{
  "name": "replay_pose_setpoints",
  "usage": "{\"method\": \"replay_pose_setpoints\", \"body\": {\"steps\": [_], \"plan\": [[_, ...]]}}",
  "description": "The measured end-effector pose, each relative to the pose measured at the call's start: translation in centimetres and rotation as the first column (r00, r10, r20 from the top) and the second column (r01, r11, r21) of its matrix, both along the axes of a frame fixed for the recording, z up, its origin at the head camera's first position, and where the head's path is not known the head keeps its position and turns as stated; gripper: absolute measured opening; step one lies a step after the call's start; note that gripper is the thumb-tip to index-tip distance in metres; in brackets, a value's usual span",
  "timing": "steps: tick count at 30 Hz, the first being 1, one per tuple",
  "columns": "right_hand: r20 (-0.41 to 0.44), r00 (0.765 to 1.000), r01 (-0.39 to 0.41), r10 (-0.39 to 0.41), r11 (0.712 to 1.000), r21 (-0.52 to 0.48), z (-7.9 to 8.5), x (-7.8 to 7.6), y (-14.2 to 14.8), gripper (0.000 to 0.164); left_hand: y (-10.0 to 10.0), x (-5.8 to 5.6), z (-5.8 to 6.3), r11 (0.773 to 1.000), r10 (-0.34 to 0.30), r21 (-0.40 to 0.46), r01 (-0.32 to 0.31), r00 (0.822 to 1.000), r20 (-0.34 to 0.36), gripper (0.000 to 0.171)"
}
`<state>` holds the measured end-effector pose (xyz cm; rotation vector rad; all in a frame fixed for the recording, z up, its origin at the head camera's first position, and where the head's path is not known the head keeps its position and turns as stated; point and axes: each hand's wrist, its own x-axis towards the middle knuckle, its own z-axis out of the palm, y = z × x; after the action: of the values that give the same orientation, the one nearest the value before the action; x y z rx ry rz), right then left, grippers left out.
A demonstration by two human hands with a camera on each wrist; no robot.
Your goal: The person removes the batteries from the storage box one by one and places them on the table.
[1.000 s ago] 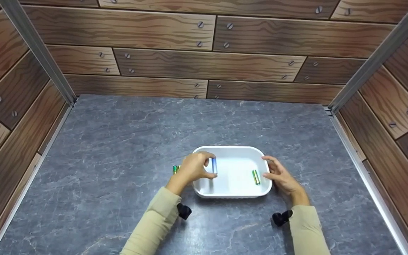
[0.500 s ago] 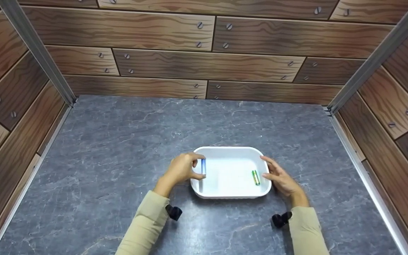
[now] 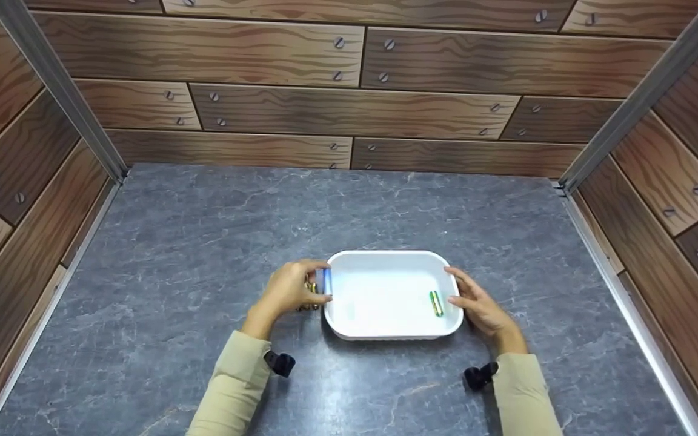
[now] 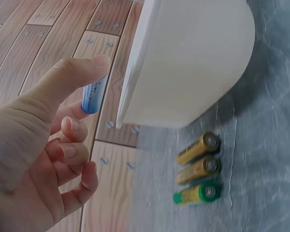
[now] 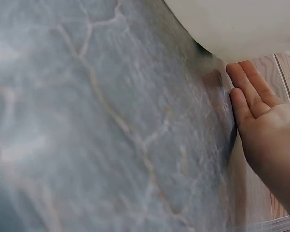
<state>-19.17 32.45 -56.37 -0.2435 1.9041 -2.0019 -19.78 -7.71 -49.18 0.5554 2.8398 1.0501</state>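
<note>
My left hand (image 3: 285,289) pinches a blue battery (image 4: 93,98) between thumb and fingertip, above the left rim of a white tub (image 3: 385,324). In the left wrist view the battery hangs apart from the tub's outer wall. Inside the tub, toward its right end, lies a green and gold battery (image 3: 437,304). At the tub's right rim, my right hand (image 3: 485,306) rests its thumb and fingertips; in the right wrist view several fingers (image 5: 251,92) extend fairly straight beside the tub's wall.
Left of the tub, partly hidden under my left hand in the head view, two gold batteries (image 4: 199,149) and a green-ended one (image 4: 197,193) lie in a row on the grey marbled table (image 3: 222,224). Wood-patterned walls (image 3: 276,109) bound the table at back and sides.
My left hand has moved left with the blue battery, from over the tub's inside to its left rim. The right hand stays at the right rim.
</note>
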Motion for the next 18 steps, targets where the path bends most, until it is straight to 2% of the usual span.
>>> {"method": "replay_pose_setpoints", "body": {"steps": [10,18], "plan": [[-0.001,1.000,0.000,0.000,1.000,0.019,0.0,0.0,-0.1,0.062,-1.8,0.1,0.0,1.000,0.006,0.016,-0.006,1.000,0.005,0.056],[0.007,1.000,-0.002,0.002,1.000,0.020,0.1,0.1,-0.2,0.063,-3.0,0.1,-0.9,1.000,0.022,0.016,-0.023,1.000,0.005,0.058]]}}
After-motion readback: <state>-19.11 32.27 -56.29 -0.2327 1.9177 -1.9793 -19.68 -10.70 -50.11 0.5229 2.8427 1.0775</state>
